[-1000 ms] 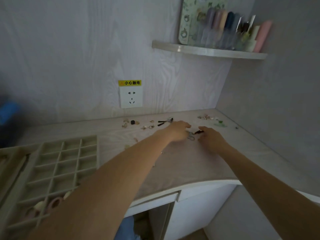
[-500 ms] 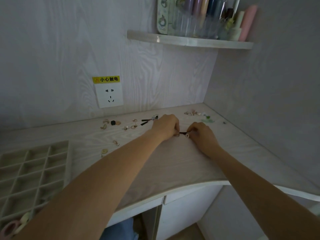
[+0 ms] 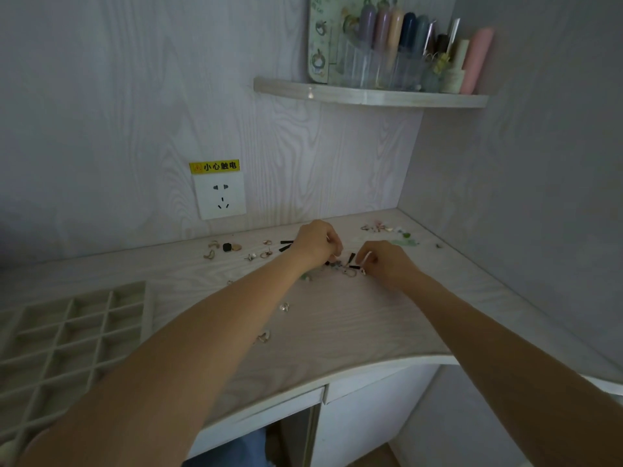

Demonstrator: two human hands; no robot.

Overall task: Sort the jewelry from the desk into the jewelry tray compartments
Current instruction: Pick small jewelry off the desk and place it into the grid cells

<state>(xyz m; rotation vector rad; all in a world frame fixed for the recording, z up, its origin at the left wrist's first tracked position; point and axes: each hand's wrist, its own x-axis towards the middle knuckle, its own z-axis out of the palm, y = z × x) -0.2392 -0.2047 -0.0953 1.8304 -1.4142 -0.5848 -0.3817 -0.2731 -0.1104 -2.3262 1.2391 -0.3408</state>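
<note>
Left hand (image 3: pixel 315 242) and right hand (image 3: pixel 384 264) fingers curled over jewelry cluster (image 3: pixel 344 266); grip unclear. Risk: tiny pieces slipping, scattering across surface (image 3: pixel 337 325).

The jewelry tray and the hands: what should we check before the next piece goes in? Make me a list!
1. Jewelry tray within view on the desk: ok.
2. Visible tray compartments free: ok.
3. Left hand has a firm pinch on a piece: cannot tell, too small.
4. Right hand has a piece: cannot tell.
5. Loose pieces left to sort, like the small cluster between the hands: ok, plenty.
6. Pieces safe from the desk edge: ok.
</note>
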